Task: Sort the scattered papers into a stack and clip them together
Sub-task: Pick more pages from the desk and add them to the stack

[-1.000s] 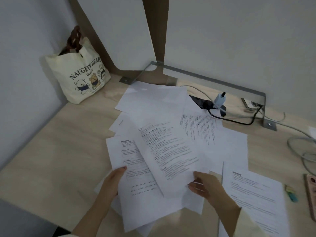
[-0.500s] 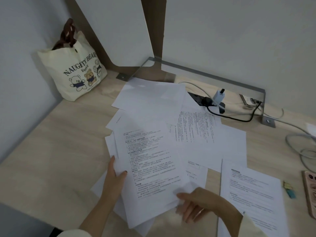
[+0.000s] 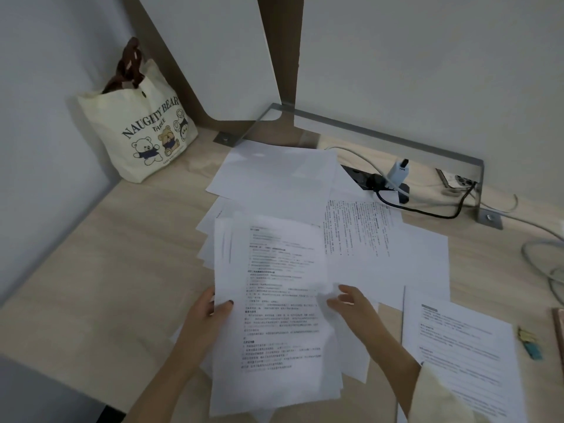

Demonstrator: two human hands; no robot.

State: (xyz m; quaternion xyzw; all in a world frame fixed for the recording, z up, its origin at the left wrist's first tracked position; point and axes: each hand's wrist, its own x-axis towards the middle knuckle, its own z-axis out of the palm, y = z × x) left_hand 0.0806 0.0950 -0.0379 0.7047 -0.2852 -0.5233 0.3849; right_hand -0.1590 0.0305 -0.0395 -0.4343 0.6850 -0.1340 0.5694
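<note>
One head-worn view is given: the bench (image 3: 91, 270) is looked down on, forward and steeply, from close above, with the far wall corner taken in.

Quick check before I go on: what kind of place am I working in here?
Most likely a desk in an office or study cubicle. A light wooden desk is walled by white partition panels, a power strip with a charger sits at the back, and printed papers lie scattered across it.
</note>
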